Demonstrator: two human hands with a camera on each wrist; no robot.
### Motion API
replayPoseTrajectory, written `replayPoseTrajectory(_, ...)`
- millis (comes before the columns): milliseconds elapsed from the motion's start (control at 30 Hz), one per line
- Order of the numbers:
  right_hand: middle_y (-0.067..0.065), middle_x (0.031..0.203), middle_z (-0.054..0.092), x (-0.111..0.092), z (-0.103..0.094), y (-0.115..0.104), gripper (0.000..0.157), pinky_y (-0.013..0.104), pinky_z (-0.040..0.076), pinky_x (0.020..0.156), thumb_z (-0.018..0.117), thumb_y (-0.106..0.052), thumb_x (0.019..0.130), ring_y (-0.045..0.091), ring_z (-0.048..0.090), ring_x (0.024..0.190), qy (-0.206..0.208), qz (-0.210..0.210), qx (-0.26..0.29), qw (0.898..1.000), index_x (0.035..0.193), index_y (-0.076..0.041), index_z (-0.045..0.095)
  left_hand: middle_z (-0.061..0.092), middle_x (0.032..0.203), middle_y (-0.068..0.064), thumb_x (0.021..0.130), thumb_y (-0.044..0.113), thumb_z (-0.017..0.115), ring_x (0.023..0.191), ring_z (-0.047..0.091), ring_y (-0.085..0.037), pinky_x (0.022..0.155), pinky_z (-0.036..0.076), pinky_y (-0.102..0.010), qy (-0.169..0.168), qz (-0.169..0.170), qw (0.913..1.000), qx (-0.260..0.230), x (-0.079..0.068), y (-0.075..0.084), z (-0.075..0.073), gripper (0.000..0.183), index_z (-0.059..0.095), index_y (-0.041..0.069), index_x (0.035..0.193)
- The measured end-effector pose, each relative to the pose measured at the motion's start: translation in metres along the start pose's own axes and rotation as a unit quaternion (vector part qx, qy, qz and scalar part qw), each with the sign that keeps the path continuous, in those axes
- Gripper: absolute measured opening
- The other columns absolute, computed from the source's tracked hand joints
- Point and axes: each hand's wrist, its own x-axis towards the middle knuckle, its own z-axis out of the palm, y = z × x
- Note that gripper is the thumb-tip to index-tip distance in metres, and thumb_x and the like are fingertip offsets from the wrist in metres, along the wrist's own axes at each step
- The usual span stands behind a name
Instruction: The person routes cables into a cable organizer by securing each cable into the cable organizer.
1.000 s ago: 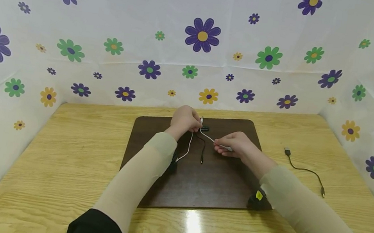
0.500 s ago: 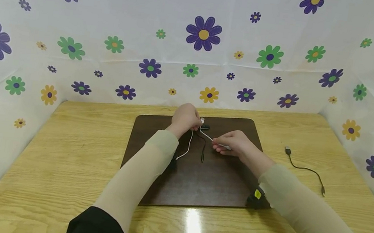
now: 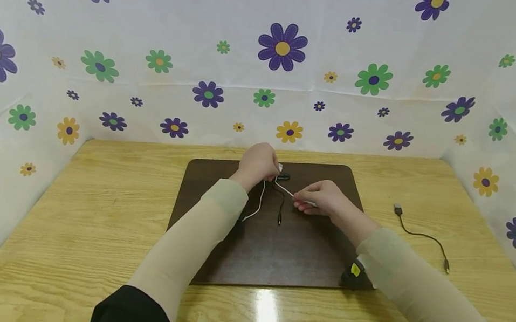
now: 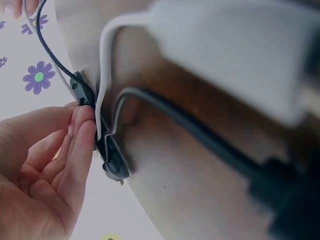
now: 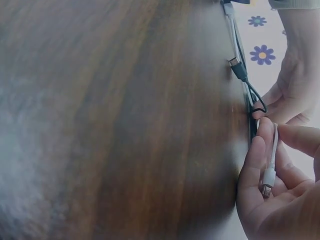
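Observation:
My left hand [image 3: 257, 165] is at the far edge of a dark brown board [image 3: 270, 255], its thumb and fingertips pinching a white cable [image 4: 103, 75] at a black cable clip [image 4: 116, 167]. A white plug [image 3: 280, 168] pokes up by the fingertips. To the right, my right hand [image 3: 321, 197] pinches the white cable near its end, and the small metal-tipped connector [image 5: 269, 180] lies across the fingers. A black cable [image 3: 281, 207] hangs from the clip onto the board. Another white length [image 3: 259, 204] runs down beside my left wrist. The fingers partly hide the clip.
A separate black USB cable [image 3: 419, 234] lies on the wooden table [image 3: 84, 214], right of the board. Flower-printed cloth [image 3: 181, 36] rises behind the table and along both sides. A black wrist device with a yellow tag [image 3: 355, 270] is under my right forearm.
Both hands keep nearly the same places and holds. My right hand has shifted very slightly left with the white cable; the view has moved a little.

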Motion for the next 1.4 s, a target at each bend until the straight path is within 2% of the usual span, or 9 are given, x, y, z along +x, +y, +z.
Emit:
replayPoseTrajectory(133, -0.008, 0.071, 0.074, 0.003, 0.001, 0.002, 0.030, 0.017, 0.060, 0.066, 0.065, -0.008, 0.104, 0.002, 0.067, 0.065, 0.001, -0.014, -0.014, 1.000, 0.121, 0.016, 0.071, 0.066, 0.060, 0.001, 0.095, 0.009, 0.075, 0.060, 0.065, -0.013, 0.062, 0.052, -0.028, 0.008, -0.001, 0.9999, 0.013, -0.002, 0.001, 0.000, 0.017, 0.081, 0.008, 0.079)
replayPoseTrajectory(333, -0.006, 0.075, 0.075, 0.005, 0.002, 0.002, 0.027, 0.018, 0.061, 0.068, 0.067, -0.008, 0.103, 0.003, 0.068, 0.068, 0.001, -0.036, -0.059, 0.998, 0.117, 0.013, 0.075, 0.065, 0.060, 0.003, 0.093, 0.010, 0.079, 0.059, 0.065, -0.012, 0.061, 0.050, -0.027, 0.016, -0.016, 0.9997, 0.003, -0.002, 0.001, -0.001, 0.015, 0.080, 0.009, 0.078)
replayPoseTrajectory(500, -0.004, 0.077, 0.076, 0.003, 0.003, 0.000, 0.026, 0.019, 0.062, 0.069, 0.068, -0.009, 0.103, 0.004, 0.069, 0.069, 0.002, -0.044, -0.080, 0.996, 0.115, 0.012, 0.076, 0.066, 0.060, 0.002, 0.093, 0.010, 0.078, 0.058, 0.064, -0.013, 0.060, 0.051, -0.027, 0.009, -0.013, 0.9998, 0.013, -0.003, 0.002, -0.004, 0.015, 0.080, 0.009, 0.077)
replayPoseTrajectory(700, -0.004, 0.078, 0.076, 0.002, 0.003, 0.001, 0.026, 0.020, 0.062, 0.071, 0.067, -0.009, 0.103, 0.005, 0.069, 0.070, 0.001, -0.041, -0.083, 0.996, 0.115, 0.012, 0.076, 0.072, 0.066, 0.000, 0.093, 0.010, 0.077, 0.063, 0.068, -0.013, 0.061, 0.050, -0.026, 0.009, -0.022, 0.9997, 0.002, -0.002, 0.000, -0.002, 0.013, 0.082, 0.010, 0.081)
replayPoseTrajectory(867, -0.003, 0.080, 0.077, 0.004, 0.003, 0.003, 0.023, 0.020, 0.061, 0.071, 0.068, -0.009, 0.101, 0.005, 0.068, 0.071, 0.001, -0.054, -0.110, 0.992, 0.111, 0.010, 0.078, 0.079, 0.076, -0.005, 0.092, 0.012, 0.079, 0.071, 0.073, -0.016, 0.058, 0.047, -0.025, 0.010, -0.034, 0.9993, -0.013, 0.000, -0.002, 0.002, 0.011, 0.083, 0.009, 0.083)
replayPoseTrajectory(1000, 0.000, 0.080, 0.077, 0.005, 0.003, 0.004, 0.020, 0.018, 0.058, 0.069, 0.069, -0.009, 0.099, 0.004, 0.064, 0.071, 0.009, -0.081, -0.167, 0.983, 0.105, 0.006, 0.081, 0.082, 0.082, -0.006, 0.092, 0.015, 0.080, 0.075, 0.076, -0.017, 0.058, 0.047, -0.024, 0.005, -0.044, 0.9985, -0.031, 0.001, -0.003, 0.006, 0.010, 0.084, 0.009, 0.085)
replayPoseTrajectory(1200, 0.003, 0.087, 0.080, 0.001, 0.005, 0.001, 0.016, 0.022, 0.048, 0.067, 0.076, -0.019, 0.096, 0.010, 0.059, 0.073, 0.042, -0.109, -0.277, 0.954, 0.097, -0.006, 0.085, 0.082, 0.082, -0.006, 0.093, 0.016, 0.080, 0.073, 0.075, -0.017, 0.063, 0.054, -0.028, 0.006, -0.049, 0.9972, -0.056, -0.001, -0.006, 0.006, 0.013, 0.083, 0.008, 0.083)
replayPoseTrajectory(1267, 0.003, 0.089, 0.081, 0.000, 0.006, 0.001, 0.016, 0.024, 0.047, 0.067, 0.077, -0.021, 0.096, 0.011, 0.059, 0.074, 0.049, -0.112, -0.298, 0.947, 0.097, -0.008, 0.085, 0.081, 0.081, -0.006, 0.093, 0.017, 0.079, 0.072, 0.074, -0.017, 0.067, 0.057, -0.031, 0.005, -0.049, 0.9969, -0.061, -0.001, -0.006, 0.006, 0.015, 0.083, 0.008, 0.082)
replayPoseTrajectory(1400, 0.003, 0.088, 0.081, -0.002, 0.007, 0.000, 0.015, 0.025, 0.048, 0.068, 0.078, -0.022, 0.096, 0.011, 0.060, 0.072, 0.052, -0.117, -0.315, 0.940, 0.095, -0.009, 0.085, 0.081, 0.081, -0.007, 0.094, 0.018, 0.078, 0.073, 0.076, -0.018, 0.076, 0.062, -0.035, 0.007, -0.045, 0.9965, -0.070, 0.000, -0.008, 0.005, 0.018, 0.083, 0.008, 0.081)
